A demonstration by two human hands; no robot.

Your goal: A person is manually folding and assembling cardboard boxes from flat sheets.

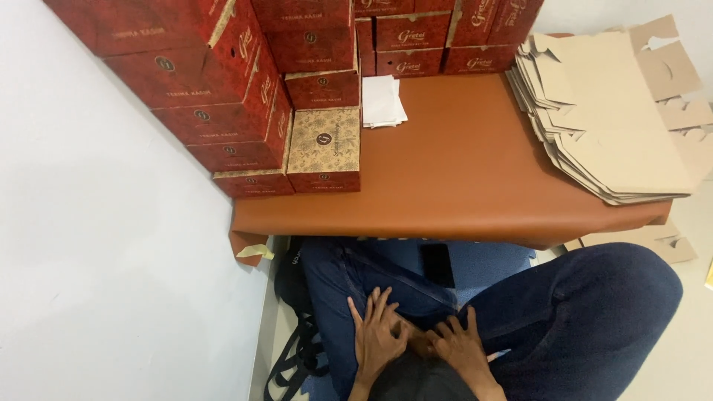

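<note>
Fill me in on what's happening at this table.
A person sits at a brown-covered table, both hands in their lap: the left hand and right hand rest empty on dark blue trousers, fingertips touching. A black phone lies on the lap. On the table stand stacked red folded cardboard boxes, a pile of flat beige box blanks and some white papers.

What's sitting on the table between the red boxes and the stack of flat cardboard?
Bare brown table top, apart from white folded papers beside the red boxes; head view.
</note>
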